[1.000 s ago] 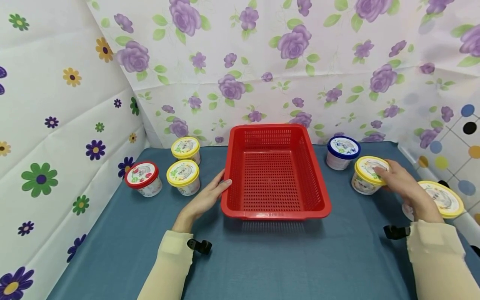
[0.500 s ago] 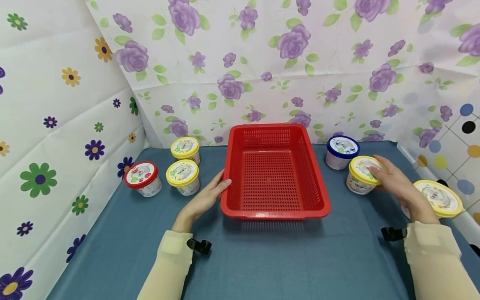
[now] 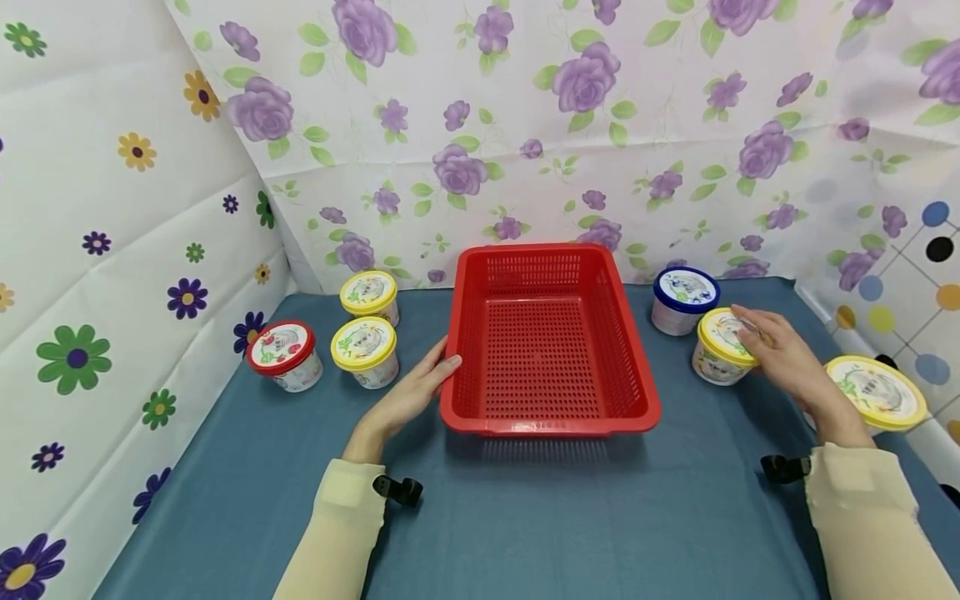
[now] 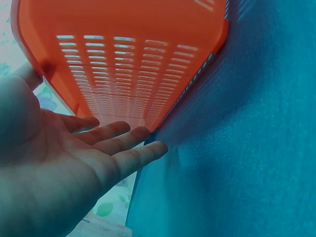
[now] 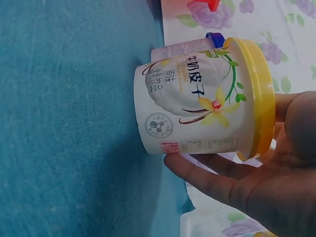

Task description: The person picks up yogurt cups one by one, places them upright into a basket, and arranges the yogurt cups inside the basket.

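Fingers (image 4: 140, 157) of the left hand (image 3: 401, 404), straight and loosely spread along the outer left side of the red basket (image 3: 540, 362), with the thumb across its rim. On the right hand (image 3: 795, 371), outstretched and relaxed fingers (image 5: 197, 175) around the right side of a yellow-lidded tub (image 3: 722, 354), one fingertip low by its wall, actual contact impossible to tell. Across the far side, a rose-printed cloth (image 3: 540, 204); to the left, a daisy-printed cloth (image 3: 127, 275); at far right, a dotted cloth (image 3: 900, 308). Below, a blue tablecloth (image 3: 540, 517), with the basket at its centre and the yellow-lidded tub upright to the right. Cream sleeves (image 3: 330, 533) from the near side. Just beyond the yellow-lidded tub, a blue-lidded tub (image 3: 678, 304); farther right, a second yellow-lidded tub (image 3: 877, 396), partly behind the right wrist. Left of the basket, a pair of yellow-lidded tubs (image 3: 365, 354), one nearer, one farther, and at their left a red-lidded tub (image 3: 285, 354). Smallest, a black wrist camera (image 3: 399, 492) at each cuff.
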Demonstrator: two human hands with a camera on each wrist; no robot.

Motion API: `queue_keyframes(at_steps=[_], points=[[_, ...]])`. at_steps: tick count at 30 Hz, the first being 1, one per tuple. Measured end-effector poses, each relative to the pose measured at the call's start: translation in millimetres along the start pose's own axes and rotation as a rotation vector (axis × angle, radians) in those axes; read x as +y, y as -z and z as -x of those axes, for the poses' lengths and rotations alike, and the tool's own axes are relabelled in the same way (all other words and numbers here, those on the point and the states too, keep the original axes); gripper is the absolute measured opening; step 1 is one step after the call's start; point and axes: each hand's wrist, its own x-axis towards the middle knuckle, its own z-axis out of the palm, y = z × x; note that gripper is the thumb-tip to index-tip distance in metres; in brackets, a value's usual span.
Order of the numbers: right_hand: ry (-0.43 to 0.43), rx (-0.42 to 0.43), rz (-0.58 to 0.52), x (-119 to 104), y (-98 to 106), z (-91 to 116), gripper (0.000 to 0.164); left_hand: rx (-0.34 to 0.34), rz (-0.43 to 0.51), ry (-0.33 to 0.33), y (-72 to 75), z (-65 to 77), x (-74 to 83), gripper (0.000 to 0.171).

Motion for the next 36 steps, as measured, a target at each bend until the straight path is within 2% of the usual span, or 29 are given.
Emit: queue_keyframes(at_steps=[13, 24, 36], points=[[0.023, -0.05, -0.017, 9.7, -1.1, -0.9, 0.073, -0.007, -0.006, 0.0, 0.3, -0.8, -0.8, 0.075], [0.062, -0.085, 0.047, 13.2, -0.3, -0.8, 0.085, -0.017, 0.008, 0.0, 0.5, -0.7, -2.4, 0.073], [0.102, -0.022, 0.078, 12.9, -4.9, -0.2, 0.092, -0.013, 0.017, 0.022, -0.2, -0.4, -2.4, 0.075]])
